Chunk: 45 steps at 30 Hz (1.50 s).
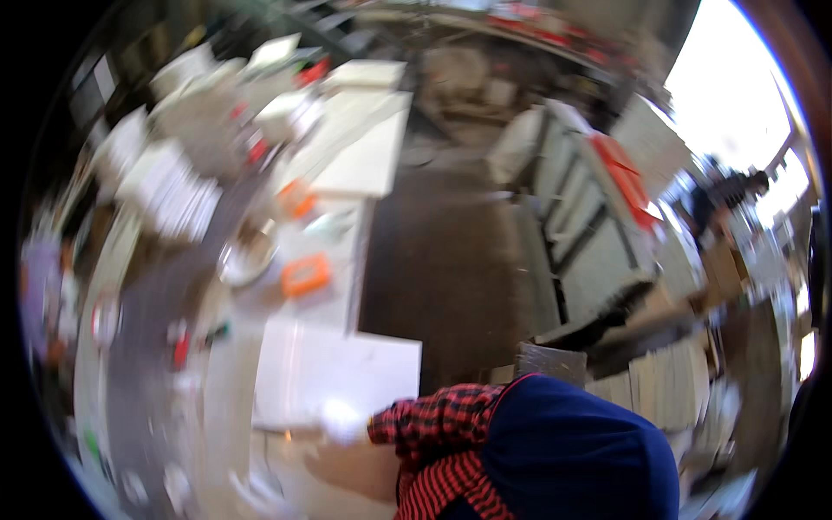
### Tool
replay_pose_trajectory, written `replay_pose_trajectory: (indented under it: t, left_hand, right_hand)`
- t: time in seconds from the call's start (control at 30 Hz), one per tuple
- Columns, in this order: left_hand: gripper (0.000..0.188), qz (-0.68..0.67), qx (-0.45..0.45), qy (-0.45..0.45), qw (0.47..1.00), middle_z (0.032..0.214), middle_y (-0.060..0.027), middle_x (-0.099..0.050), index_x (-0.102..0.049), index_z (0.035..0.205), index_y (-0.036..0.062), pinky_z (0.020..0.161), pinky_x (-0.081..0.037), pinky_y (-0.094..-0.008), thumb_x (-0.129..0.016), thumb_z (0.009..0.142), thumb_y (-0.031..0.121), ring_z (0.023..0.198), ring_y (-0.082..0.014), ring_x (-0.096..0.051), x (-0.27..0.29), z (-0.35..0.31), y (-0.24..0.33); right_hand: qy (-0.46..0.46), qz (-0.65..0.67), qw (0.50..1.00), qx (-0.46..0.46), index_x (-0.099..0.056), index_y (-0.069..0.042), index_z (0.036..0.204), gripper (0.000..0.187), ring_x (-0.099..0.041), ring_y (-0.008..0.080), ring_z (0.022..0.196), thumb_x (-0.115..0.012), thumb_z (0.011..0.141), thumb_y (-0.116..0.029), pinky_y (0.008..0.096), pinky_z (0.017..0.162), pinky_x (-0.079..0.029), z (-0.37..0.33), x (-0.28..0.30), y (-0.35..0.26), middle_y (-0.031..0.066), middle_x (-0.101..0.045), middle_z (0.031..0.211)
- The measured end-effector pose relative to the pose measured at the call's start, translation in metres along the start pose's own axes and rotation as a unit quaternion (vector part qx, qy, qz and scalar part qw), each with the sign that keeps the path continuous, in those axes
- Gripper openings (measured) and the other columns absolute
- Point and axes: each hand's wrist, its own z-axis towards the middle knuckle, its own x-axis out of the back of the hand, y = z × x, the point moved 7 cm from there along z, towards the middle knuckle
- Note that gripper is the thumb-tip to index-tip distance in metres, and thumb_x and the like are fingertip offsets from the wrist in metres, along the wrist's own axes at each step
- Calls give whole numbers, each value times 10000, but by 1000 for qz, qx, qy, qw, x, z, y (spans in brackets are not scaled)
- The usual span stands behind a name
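A red-and-black plaid sleeve (442,420) reaches left over the table. At its cuff is a bright, blurred white patch that looks like my right hand (343,421) in a white glove. It lies at the near edge of a white sheet or panel (338,368), and motion smears its fingers. Red striped cloth shows below that sleeve, but I cannot make out my left hand. A pale smeared shape (256,496) by the lower edge is too blurred to name. Beyond the white sheet are an orange block-like thing (306,275) and a round white dish or roll (247,256).
White stacks (169,191) stand at the far left, with a long pale board (368,143) beyond the table. A brown floor strip (442,260) separates the table from a pale slatted frame (581,217) with an orange-red piece. Another person (728,195) is at the far right.
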Motion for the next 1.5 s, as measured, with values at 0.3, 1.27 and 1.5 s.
replay_pose_trajectory:
  t: [0.3,1.27,1.5]
  left_hand:
    - [404,-287,373,-153,869,1358,-209,-631,-567,1418,5,1015,-525,-399,-535,1088,235,1200,-335,-627,-47,-83,-60]
    - [362,-77,125,-229,962,1295,-142,-671,-633,1349,27,979,-533,-444,-565,1079,258,1183,-299,-637,-25,-53,-16]
    - [356,23,35,-218,975,1329,-54,-660,-651,1348,119,966,-531,-413,-568,1075,331,1170,-243,-644,-36,-76,-32]
  right_hand:
    - [22,202,979,-4,-456,-260,1553,726,-697,333,914,-636,879,-59,412,808,-559,-14,-19,31,91,-751,1141]
    - [17,200,978,-50,-563,-152,1465,474,-652,348,1175,-601,992,-156,410,1002,-494,-26,91,-6,141,-676,1344]
    - [11,198,978,-68,-552,-159,1477,488,-650,362,1164,-606,993,-187,409,981,-504,-29,117,-10,124,-683,1332]
